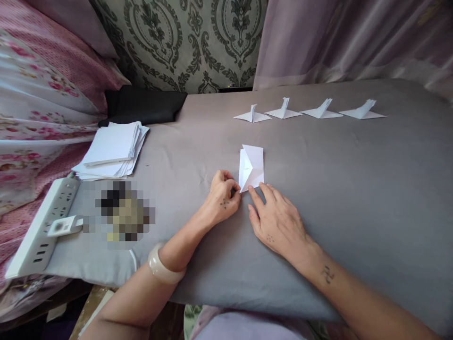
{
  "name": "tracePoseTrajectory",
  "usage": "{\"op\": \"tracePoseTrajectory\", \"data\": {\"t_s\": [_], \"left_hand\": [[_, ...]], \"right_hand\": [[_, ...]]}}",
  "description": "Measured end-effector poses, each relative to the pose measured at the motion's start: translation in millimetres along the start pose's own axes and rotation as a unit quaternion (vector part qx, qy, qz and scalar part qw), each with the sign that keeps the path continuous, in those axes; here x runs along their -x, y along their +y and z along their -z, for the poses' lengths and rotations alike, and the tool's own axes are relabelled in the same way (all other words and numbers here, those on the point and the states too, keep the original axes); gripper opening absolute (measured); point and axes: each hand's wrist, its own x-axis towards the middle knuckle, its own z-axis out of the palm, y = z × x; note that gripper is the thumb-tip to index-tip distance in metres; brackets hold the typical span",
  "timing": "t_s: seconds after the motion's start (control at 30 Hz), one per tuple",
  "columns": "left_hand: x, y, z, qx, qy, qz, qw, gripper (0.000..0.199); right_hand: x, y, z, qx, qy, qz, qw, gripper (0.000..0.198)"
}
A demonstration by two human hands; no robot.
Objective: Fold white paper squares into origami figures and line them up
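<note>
A folded sheet of white paper (255,163) lies on the grey cloth in front of me, with a triangular flap along its left side. My left hand (225,196) is closed, its thumb and fingertips pinching the paper's lower left corner. Fingers slightly spread, my right hand (278,215) rests palm down, with fingertips touching the paper's lower edge. Beyond the sheet, several folded white paper figures (322,111) stand in a row, each with a flat base and a raised narrow part.
At the left are a stack of white paper (111,144), a black folded cloth or bag (145,105) and a white power strip (38,231) with a plugged-in charger (65,226). A pixelated item (127,212) lies beside it. Curtains (318,42) hang behind the grey surface (371,189).
</note>
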Motion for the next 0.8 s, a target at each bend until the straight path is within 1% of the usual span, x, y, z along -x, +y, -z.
{"op": "tracePoseTrajectory", "data": {"t_s": [0.2,0.37,0.43,0.57,0.8], "left_hand": [[5,2,1,0.000,0.010,0.010,1.000,0.008],[6,8,10,0.022,-0.019,0.049,0.998,0.009],[5,9,10,0.023,-0.018,0.058,0.998,0.007],[4,8,7,0.015,0.008,0.041,0.999,0.014],[4,6,4,0.005,0.017,0.031,0.999,0.013]], "right_hand": [[0,-3,2,0.009,-0.018,-0.005,1.000,0.048],[-1,-4,3,0.010,-0.024,-0.005,1.000,0.047],[-1,-3,4,0.013,-0.026,-0.003,1.000,0.047],[0,-3,4,0.006,-0.029,0.002,1.000,0.046],[0,-5,5,0.000,-0.020,-0.005,1.000,0.046]]}}
